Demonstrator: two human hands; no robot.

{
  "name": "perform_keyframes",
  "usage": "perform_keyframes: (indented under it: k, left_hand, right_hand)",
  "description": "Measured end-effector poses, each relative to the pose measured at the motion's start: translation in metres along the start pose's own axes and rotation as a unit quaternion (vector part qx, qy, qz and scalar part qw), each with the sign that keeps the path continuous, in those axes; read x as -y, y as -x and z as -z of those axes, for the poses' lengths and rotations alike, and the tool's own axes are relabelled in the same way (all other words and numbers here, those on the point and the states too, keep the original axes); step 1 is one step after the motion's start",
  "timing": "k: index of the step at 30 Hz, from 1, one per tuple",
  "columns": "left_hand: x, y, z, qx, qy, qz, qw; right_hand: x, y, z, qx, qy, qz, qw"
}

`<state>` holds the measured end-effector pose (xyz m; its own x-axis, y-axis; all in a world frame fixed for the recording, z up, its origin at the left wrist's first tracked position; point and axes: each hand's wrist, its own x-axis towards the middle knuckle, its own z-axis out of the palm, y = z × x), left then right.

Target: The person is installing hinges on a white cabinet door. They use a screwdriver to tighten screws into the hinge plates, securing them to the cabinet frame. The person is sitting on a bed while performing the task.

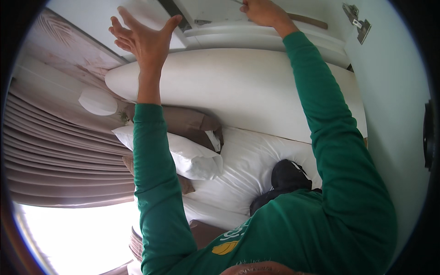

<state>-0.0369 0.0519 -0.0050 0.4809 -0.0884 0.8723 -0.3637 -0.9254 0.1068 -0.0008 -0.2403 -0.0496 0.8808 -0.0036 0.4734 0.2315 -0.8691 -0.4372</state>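
My left hand [145, 40] is raised with its fingers and thumb spread, holding nothing, in front of a white cabinet front [98, 18]. Up at the top edge, my right hand [265, 12] is closed, with thumb and fingers pinched together. A thin, pale strip-like thing appears to stick out of that pinch, but the frame cuts it off and its kind does not show. Just right of my right hand, a narrow brown strip [309, 21] lies in the opened white cabinet [327, 10]. Both arms reach up in green sleeves.
A metal hinge [358, 23] sits beside a white door panel [394, 82] on the right. Below the cabinet curves a wide white panel [229, 78]. The bed [247, 146] carries a white pillow [197, 160] and a brown pillow [178, 118]. Brown curtains [64, 151] hang left.
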Motion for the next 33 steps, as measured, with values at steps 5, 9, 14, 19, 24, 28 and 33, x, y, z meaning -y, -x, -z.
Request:
perform_keyframes:
  k: [5, 9, 14, 19, 24, 28, 33]
  left_hand:
    - [0.055, 0.0, 0.024, -0.081, -0.064, -0.038, 0.994]
    - [0.028, -0.007, 0.044, -0.07, 0.075, -0.057, 0.993]
    - [-0.019, -0.051, -0.016, -0.148, -0.016, -0.054, 0.987]
    - [-0.003, -0.055, -0.016, -0.106, 0.012, -0.081, 0.991]
    - [0.025, -0.026, 0.043, -0.079, 0.046, -0.115, 0.989]
    - [0.044, -0.003, 0.082, -0.101, 0.02, -0.035, 0.994]
    - [0.07, 0.016, 0.121, -0.112, -0.034, 0.041, 0.992]
  right_hand:
    - [-0.002, 0.0, 0.0, 0.01, -0.003, 0.005, 1.0]
    - [0.001, -0.001, 0.0, 0.001, 0.005, -0.004, 1.0]
    - [0.0, -0.002, 0.004, 0.004, -0.023, -0.001, 1.0]
    - [0.007, -0.002, 0.008, 0.032, -0.048, -0.015, 0.998]
    - [0.005, -0.006, 0.002, 0.03, -0.015, -0.015, 0.999]
    - [0.012, -0.006, 0.001, 0.029, -0.019, -0.036, 0.999]
    - [0.004, -0.012, -0.004, -0.027, -0.013, -0.083, 0.996]
